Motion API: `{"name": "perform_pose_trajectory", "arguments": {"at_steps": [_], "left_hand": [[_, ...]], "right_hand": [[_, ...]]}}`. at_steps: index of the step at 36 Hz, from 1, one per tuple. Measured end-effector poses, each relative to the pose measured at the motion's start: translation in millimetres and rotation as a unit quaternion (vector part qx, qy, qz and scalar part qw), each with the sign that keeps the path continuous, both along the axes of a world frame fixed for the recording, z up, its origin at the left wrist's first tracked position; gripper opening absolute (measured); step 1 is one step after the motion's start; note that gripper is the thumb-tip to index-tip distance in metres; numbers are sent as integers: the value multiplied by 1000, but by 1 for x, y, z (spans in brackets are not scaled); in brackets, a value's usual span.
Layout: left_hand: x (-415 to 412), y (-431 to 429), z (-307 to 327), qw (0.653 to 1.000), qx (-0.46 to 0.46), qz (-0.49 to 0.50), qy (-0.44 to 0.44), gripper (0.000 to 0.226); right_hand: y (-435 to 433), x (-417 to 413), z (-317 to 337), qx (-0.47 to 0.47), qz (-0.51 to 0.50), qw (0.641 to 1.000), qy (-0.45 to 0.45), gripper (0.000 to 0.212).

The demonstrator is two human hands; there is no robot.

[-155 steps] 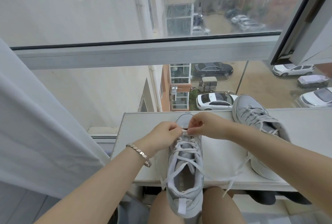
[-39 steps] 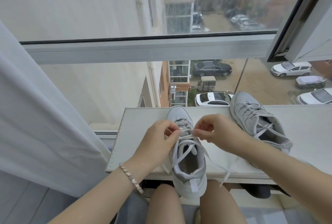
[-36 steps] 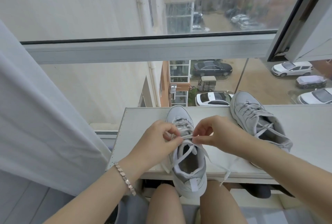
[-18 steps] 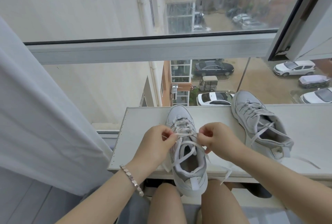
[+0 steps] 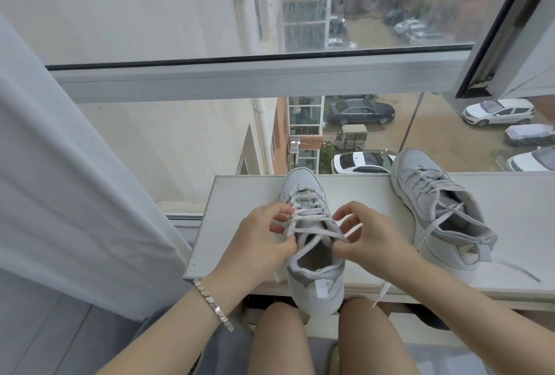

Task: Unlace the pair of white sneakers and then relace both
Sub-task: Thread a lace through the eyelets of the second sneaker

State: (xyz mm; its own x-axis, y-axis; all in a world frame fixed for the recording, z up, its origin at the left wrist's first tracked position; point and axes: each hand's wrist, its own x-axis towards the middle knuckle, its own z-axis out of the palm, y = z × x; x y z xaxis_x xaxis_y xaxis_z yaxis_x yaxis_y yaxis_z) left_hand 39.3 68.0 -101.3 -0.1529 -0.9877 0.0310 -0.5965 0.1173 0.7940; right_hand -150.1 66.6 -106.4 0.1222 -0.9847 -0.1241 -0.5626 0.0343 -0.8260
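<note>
A white sneaker [image 5: 303, 191] stands on the white board [image 5: 240, 194], toe toward the window and heel hanging over the near edge between my knees. My left hand [image 5: 258, 248] pinches the white lace [image 5: 312, 218] at the shoe's left upper eyelets. My right hand [image 5: 369, 236] pinches the lace on the right side, near the tongue. A loose lace end hangs off the board edge at the right. The second white sneaker [image 5: 435, 203] lies laced to the right, tipped on its side.
The board sits against a large window [image 5: 270, 80] with a street and parked cars far below. A white curtain [image 5: 75, 179] hangs at the left. My bare knees are below the board's near edge.
Both hands have worked down the shoe from near the toe toward the upper eyelets by the tongue, and more lace rows cross the shoe now.
</note>
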Motion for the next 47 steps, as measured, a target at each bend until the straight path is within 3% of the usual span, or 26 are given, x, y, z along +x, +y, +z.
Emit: {"name": "perform_pose_trajectory", "arguments": {"at_steps": [6,10,13,16,18,22,24,26,28,31,33,34,36,38,40,42,44,47], "left_hand": [[-4,5,-5,999,-38,39,3,33],[-7,6,-1,994,-71,-15,-78,37],[-7,6,5,978,-134,-62,-149,29],[-8,2,8,959,-174,-104,-198,24],[-11,-1,11,961,-155,-107,-203,22],[-16,-10,17,961,-150,-102,-209,13],[-17,-12,19,959,-142,-115,-216,9],[-17,-10,21,975,-108,-111,-158,7],[-16,-8,23,994,-63,-80,-38,14],[-15,-9,28,996,-20,1,90,32],[-14,-12,32,985,10,37,168,49],[-13,-13,35,978,24,48,201,58],[-10,-16,39,965,54,78,244,67],[-9,-20,43,945,97,107,295,59],[-11,-20,47,923,140,115,339,50],[-15,-20,53,917,145,121,350,47],[-20,-21,62,925,113,116,343,46],[-27,-24,78,938,49,88,333,44]], "right_hand": [[2,1,-3,-22,-36,999,2,24],[4,-2,3,-21,-6,998,52,23],[5,-8,14,-56,6,990,130,23],[5,-11,27,-73,26,987,140,20],[4,-11,37,-72,64,989,112,21],[1,-9,52,-29,121,992,-24,38],[-2,-10,52,17,116,991,-66,32],[-4,-11,48,27,139,990,-16,17],[-5,-9,43,9,204,974,99,20],[-7,1,35,-105,257,898,343,13],[-7,5,26,-195,257,856,404,15],[-8,5,22,-220,257,856,390,21],[-8,2,22,-199,224,907,297,34],[-13,0,27,-136,162,966,148,39],[-19,1,36,-74,85,994,-8,42],[-25,5,45,2,8,980,-198,44],[-27,10,55,72,-48,931,-355,39],[-35,17,68,50,-126,914,-382,32]]}}
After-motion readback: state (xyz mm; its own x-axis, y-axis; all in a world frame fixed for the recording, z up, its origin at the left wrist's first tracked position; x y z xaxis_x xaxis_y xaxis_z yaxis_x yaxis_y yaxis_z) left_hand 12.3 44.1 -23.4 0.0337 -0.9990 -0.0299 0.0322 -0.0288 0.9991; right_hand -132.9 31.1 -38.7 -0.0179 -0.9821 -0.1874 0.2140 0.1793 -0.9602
